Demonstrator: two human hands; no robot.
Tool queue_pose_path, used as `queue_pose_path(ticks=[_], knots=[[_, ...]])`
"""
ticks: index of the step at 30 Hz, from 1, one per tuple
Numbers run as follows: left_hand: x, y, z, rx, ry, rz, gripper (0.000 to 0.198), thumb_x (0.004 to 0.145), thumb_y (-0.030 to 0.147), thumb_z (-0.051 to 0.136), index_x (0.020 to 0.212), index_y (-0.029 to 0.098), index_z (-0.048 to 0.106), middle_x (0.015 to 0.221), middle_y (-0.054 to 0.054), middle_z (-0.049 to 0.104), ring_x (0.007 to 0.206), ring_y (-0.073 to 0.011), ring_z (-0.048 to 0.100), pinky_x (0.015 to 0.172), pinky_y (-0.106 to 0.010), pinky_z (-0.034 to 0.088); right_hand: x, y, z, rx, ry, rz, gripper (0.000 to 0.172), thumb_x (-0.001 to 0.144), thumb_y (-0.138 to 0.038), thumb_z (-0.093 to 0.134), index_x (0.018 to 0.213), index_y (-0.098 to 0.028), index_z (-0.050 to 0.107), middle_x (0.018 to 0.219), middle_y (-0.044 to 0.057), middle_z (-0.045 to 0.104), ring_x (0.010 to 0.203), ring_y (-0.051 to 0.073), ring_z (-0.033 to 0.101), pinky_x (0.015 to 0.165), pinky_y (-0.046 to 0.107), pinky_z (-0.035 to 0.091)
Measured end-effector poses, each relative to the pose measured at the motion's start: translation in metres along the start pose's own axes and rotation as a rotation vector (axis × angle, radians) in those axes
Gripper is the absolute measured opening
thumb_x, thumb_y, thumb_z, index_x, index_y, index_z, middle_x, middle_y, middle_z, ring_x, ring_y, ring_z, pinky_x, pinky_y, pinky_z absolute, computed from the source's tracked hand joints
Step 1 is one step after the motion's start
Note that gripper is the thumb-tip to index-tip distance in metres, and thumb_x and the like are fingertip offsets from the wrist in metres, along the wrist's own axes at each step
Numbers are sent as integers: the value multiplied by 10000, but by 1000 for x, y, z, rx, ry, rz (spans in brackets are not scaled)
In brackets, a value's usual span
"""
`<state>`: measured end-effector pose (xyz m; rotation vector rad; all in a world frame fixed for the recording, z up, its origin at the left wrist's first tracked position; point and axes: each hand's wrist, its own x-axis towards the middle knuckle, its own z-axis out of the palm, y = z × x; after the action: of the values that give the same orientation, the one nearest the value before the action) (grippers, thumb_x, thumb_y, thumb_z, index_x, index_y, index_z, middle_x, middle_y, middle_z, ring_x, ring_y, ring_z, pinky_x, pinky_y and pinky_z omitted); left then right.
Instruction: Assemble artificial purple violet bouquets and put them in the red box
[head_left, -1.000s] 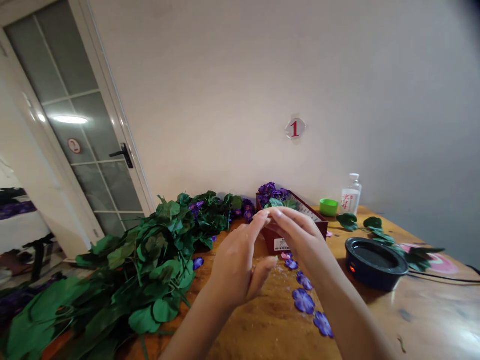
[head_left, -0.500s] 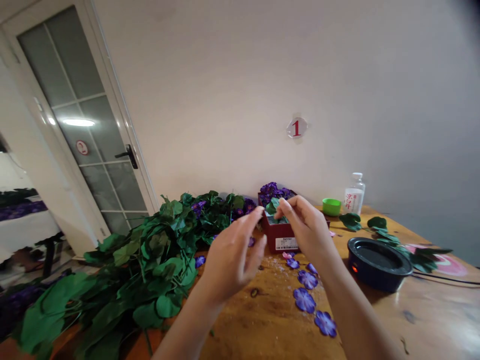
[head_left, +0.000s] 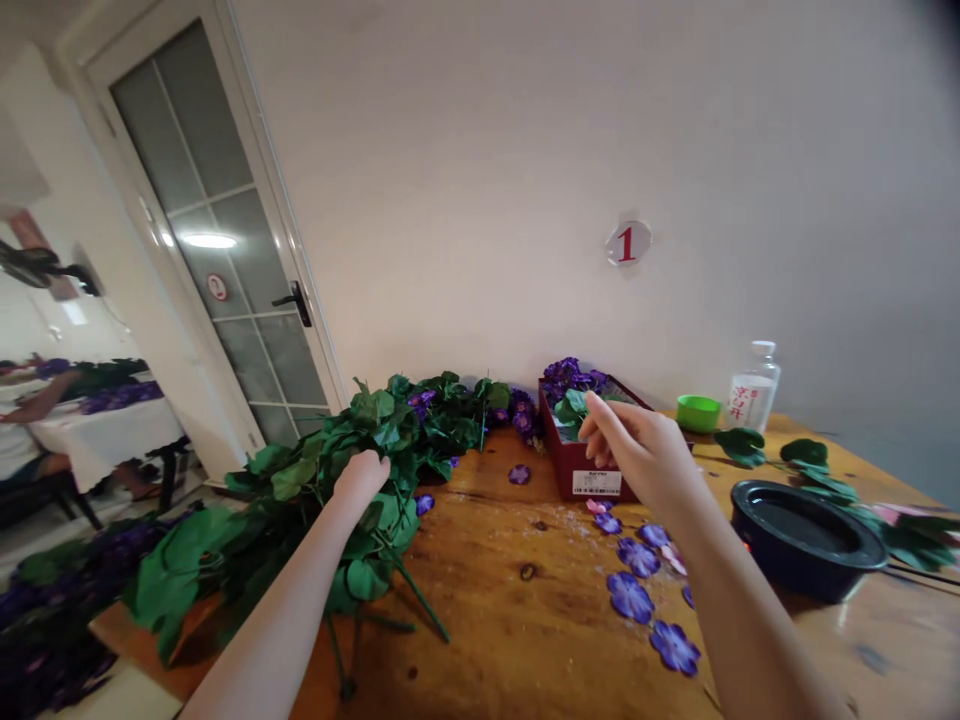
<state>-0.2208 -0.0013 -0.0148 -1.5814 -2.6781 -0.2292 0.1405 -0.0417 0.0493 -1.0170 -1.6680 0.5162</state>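
A person's left hand (head_left: 362,477) is clenched in a heap of leafy stems (head_left: 300,490) at the tabletop's (head_left: 525,630) left edge, seemingly gripping one to draw it free. The right hand (head_left: 637,452) hovers at the open red box (head_left: 592,482) of purple flowers, fingertips pinched together; whether they hold anything cannot be told. Loose purple blossoms (head_left: 630,595) lie in a row beside that arm, apparently set out within easy reach, near a black dish (head_left: 806,525).

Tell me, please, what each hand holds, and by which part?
The left hand is closed among the green leafy stems, apparently gripping one; where is hidden. The right hand is at the red box; whether it pinches a leaf cannot be told.
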Motion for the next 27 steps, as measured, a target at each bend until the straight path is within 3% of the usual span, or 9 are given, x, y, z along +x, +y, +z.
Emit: queue_pose_path(ticks=[2, 4, 7, 9, 15, 19, 23, 27], knots=[[10, 2, 2, -18, 20, -18, 391, 899, 463, 436, 990, 118, 594, 932, -70, 646, 818, -161, 621, 752, -355, 497, -2, -2, 2, -37, -11, -20, 487, 868, -549, 415, 610, -168, 574, 514, 1, 587, 456, 97, 544, 485, 201, 418], [18, 5, -2, -26, 64, -37, 449, 886, 500, 418, 1040, 116, 593, 995, -123, 642, 879, -219, 628, 744, -383, 497, -3, -3, 2, -66, -23, -29, 468, 877, -525, 412, 616, -170, 570, 524, 0, 590, 459, 93, 541, 480, 197, 410], [27, 7, -8, -20, 125, -47, 512, 810, 545, 466, 998, 101, 637, 1020, -212, 640, 931, -345, 623, 703, -418, 493, -3, -2, 1, -81, -29, -35, 439, 876, -501, 422, 623, -173, 566, 526, 1, 591, 457, 95, 539, 470, 199, 405], [31, 8, -8, -8, 151, -34, 515, 750, 559, 516, 940, 104, 663, 991, -226, 653, 935, -382, 618, 700, -431, 488, -2, -1, 0, -87, -27, -38, 425, 873, -491, 430, 623, -175, 565, 523, 1, 591, 452, 97, 539, 467, 202, 405], [43, 7, -3, -30, 221, -30, 501, 767, 540, 462, 908, 109, 677, 952, -217, 669, 946, -373, 620, 738, -427, 476, -2, -2, 0, -61, 15, -32, 414, 868, -483, 445, 624, -173, 568, 513, 2, 583, 438, 99, 535, 444, 202, 396], [53, 3, -18, -77, 278, -34, 500, 805, 497, 397, 977, 99, 644, 963, -229, 660, 942, -389, 615, 742, -436, 467, -1, -2, -7, -78, 47, -40, 419, 872, -486, 436, 631, -170, 570, 514, 2, 579, 441, 97, 532, 460, 205, 397], [58, 2, -36, -124, 364, 37, 434, 752, 322, 497, 1136, 127, 545, 953, -205, 659, 899, -387, 621, 702, -433, 466, 1, 2, -11, -76, 71, -44, 410, 874, -477, 433, 640, -167, 566, 511, -1, 576, 435, 93, 530, 467, 204, 400], [55, 4, -50, -240, 471, 144, 396, 684, 156, 532, 1076, 183, 578, 881, -134, 672, 854, -330, 634, 677, -359, 473, 3, 4, -10, -79, 59, -36, 402, 869, -476, 445, 642, -167, 569, 513, 0, 576, 432, 94, 532, 459, 203, 403]])
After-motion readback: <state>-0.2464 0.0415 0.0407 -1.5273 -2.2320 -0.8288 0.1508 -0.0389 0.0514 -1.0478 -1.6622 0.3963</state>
